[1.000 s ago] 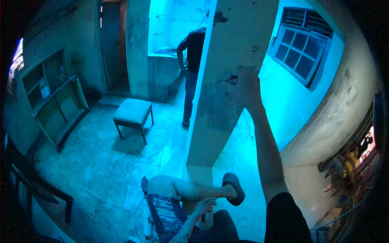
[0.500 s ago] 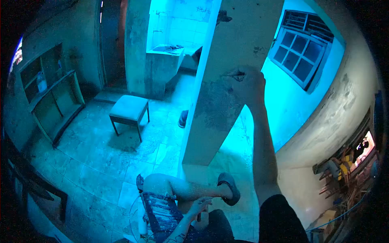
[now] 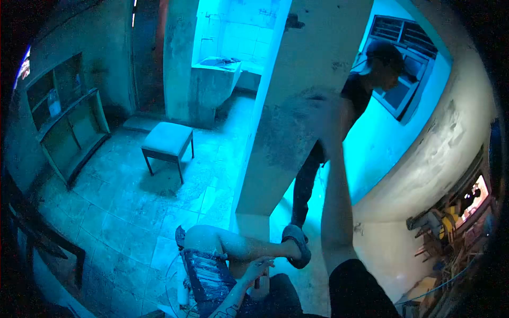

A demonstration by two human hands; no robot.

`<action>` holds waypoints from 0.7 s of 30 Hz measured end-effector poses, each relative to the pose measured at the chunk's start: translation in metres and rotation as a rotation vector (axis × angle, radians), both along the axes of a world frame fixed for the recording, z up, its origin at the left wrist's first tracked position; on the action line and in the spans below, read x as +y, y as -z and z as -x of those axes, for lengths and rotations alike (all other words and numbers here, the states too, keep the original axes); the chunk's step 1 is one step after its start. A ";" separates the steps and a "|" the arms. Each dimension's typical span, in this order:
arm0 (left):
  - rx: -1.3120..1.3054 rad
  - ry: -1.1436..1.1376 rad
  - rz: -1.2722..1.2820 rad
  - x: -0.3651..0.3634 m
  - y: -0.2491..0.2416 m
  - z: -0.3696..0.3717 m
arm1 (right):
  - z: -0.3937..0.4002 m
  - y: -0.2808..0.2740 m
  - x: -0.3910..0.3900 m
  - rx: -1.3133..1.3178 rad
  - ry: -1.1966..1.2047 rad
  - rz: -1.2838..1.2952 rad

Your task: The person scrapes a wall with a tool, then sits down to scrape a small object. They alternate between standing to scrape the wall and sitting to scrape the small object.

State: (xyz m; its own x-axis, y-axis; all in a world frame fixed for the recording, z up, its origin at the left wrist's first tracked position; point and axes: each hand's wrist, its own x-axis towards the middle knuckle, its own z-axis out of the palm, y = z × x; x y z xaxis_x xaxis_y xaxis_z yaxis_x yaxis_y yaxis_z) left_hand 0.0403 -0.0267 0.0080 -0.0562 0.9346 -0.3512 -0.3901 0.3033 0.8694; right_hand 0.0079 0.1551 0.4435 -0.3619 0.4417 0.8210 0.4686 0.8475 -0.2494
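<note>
My right hand (image 3: 321, 119) is raised against the worn face of a wall pillar (image 3: 302, 47), beside a damaged dark patch. Motion smears its fingers, so what they hold, if anything, does not show. My left hand (image 3: 258, 268) rests low over my lap, its fingers bent around a small object (image 3: 259, 283) that is too dim to name. Below it are my frayed denim shorts (image 3: 209, 275) and a crossed leg with a dark clog (image 3: 297, 246) on the foot.
Behind the pillar stands a person (image 3: 360, 93) in dark clothes and a cap, near a window (image 3: 389, 98). A stool (image 3: 168, 139) is on the tiled floor to the left. Past it a wooden frame (image 3: 74, 140) leans against the wall. Piled clutter (image 3: 440, 238) lies at the right.
A person has come into view behind the pillar, in front of the window. My right hand has shifted slightly left and down on the pillar. My left hand stays nearly still.
</note>
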 end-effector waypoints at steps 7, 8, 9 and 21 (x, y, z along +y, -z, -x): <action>-0.045 -0.017 0.091 -0.005 -0.023 0.008 | -0.002 -0.006 -0.018 0.061 0.009 0.164; -0.033 -0.007 0.075 -0.008 -0.023 0.004 | 0.006 0.003 -0.007 0.052 0.016 0.170; -0.051 -0.018 0.035 -0.013 -0.023 0.003 | 0.018 0.017 0.003 -0.061 0.148 0.024; -0.105 -0.054 0.050 -0.012 -0.024 0.007 | 0.022 0.031 0.009 0.077 -0.051 -0.072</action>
